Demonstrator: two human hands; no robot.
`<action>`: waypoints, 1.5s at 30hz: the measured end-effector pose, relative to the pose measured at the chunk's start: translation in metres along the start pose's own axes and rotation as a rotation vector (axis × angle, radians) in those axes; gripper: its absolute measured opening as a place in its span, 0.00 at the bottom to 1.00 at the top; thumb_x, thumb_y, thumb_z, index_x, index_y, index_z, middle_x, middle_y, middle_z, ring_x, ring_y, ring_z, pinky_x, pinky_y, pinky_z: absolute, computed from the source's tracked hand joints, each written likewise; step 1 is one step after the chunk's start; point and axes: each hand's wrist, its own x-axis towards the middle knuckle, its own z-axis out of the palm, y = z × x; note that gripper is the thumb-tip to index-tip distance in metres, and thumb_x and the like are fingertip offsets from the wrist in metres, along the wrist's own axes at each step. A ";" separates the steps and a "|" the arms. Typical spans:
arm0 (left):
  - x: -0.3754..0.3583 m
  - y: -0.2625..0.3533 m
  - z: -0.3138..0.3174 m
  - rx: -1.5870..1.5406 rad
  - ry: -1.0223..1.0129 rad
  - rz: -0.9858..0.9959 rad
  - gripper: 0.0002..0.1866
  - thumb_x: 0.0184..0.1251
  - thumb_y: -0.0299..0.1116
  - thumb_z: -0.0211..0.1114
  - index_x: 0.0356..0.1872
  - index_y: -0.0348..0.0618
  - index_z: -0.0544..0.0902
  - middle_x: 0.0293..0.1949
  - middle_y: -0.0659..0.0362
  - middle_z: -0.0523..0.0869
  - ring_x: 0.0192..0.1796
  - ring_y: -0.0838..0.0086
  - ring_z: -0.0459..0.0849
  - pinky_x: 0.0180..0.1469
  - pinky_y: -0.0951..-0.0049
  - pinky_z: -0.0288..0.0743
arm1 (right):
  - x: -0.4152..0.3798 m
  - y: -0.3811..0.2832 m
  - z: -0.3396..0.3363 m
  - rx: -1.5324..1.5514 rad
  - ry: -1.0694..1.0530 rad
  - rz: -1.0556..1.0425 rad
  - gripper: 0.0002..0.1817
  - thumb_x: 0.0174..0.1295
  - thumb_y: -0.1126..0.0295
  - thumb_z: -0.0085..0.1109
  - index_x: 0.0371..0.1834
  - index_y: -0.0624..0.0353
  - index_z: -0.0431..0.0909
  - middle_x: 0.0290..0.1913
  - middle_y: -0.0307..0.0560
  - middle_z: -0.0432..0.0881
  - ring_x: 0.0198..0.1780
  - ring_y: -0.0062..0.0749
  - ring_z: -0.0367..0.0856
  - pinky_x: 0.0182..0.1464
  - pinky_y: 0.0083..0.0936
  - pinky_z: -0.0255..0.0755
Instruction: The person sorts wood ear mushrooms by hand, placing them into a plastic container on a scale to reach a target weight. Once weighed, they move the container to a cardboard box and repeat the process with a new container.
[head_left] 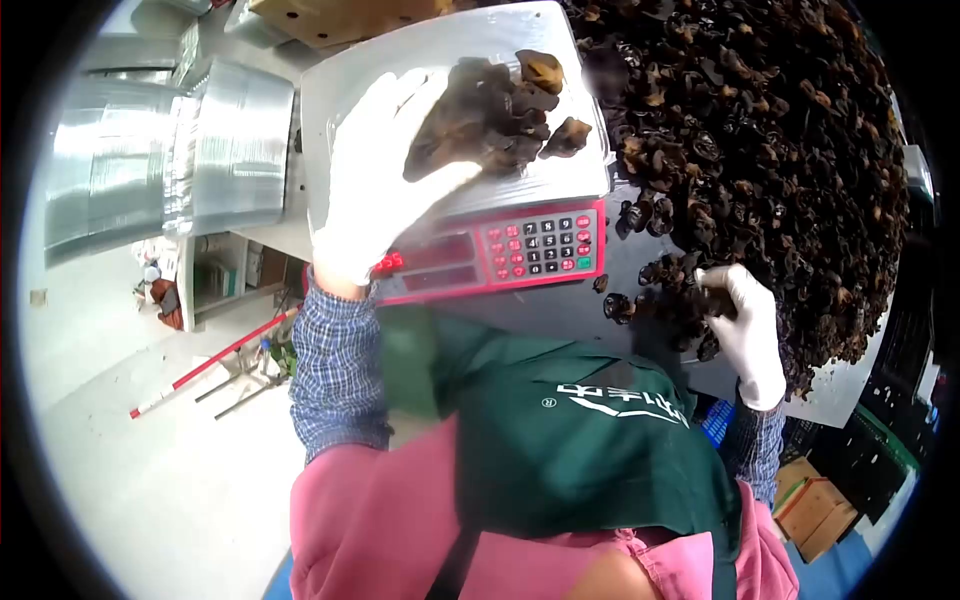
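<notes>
My left hand (375,165), in a white glove, is over the tray (565,185) of a red digital scale (490,285). Its thumb and fingers are spread around the left side of a heap of dark, crinkled wood ear mushrooms (490,120). Part of the red display is covered by that hand; lit digits show beside the wrist. My right hand (745,325), also gloved in white, is at the near edge of the big mushroom pile (760,150). Its thumb and fingers curl around some loose mushroom pieces (680,290).
Stacked clear plastic containers (235,150) lie left of the scale. A cardboard box (340,20) is behind it. A few loose pieces lie on the grey table right of the keypad. Another cardboard box (815,510) is at the lower right, and a red pole (215,365) at the lower left.
</notes>
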 end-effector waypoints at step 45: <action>-0.064 -0.016 -0.042 -0.347 0.273 -0.492 0.34 0.69 0.27 0.72 0.76 0.38 0.72 0.74 0.48 0.77 0.76 0.61 0.73 0.79 0.61 0.62 | 0.167 -0.067 0.043 -0.205 0.528 -0.645 0.17 0.60 0.81 0.59 0.51 0.56 0.86 0.61 0.48 0.86 0.66 0.47 0.80 0.68 0.44 0.72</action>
